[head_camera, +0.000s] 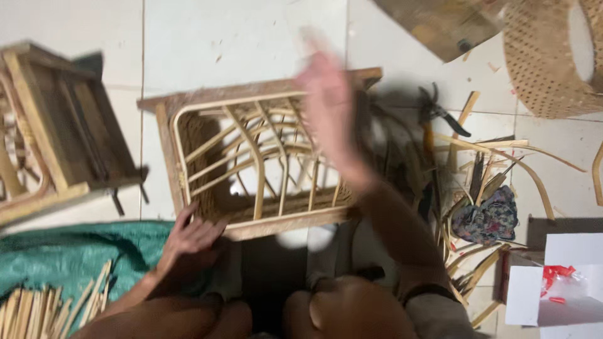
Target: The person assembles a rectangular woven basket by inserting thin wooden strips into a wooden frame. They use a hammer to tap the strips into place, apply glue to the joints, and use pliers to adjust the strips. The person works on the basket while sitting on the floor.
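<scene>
1. The rattan frame [257, 160] lies on the tiled floor [207, 37] directly ahead of the seated person's knees, its long axis running left to right across the view.
2. The left hand [191, 242] is the nearer one: it rests on the frame's near left corner, fingers curled over the wooden edge, touching it. Whether they clamp it or only steady it I cannot tell.
3. The right hand [330, 103] is raised over the frame's far right end, fingers spread and empty, heavily blurred. From these fingers the frame lies below and to the left.
4. Look of the frame: a rectangular box of rough brown wooden rails, filled with pale bent cane ribs that curve and cross inside; a woven panel shows at the left end.
5. Around it: dark pruning shears [440, 113] lie on the floor just right of the frame, beside loose cane strips [502, 154] and a patterned cloth [487, 220]. A bundle of cut sticks [44, 307] rests on green cloth [75, 251] near the left arm.
</scene>
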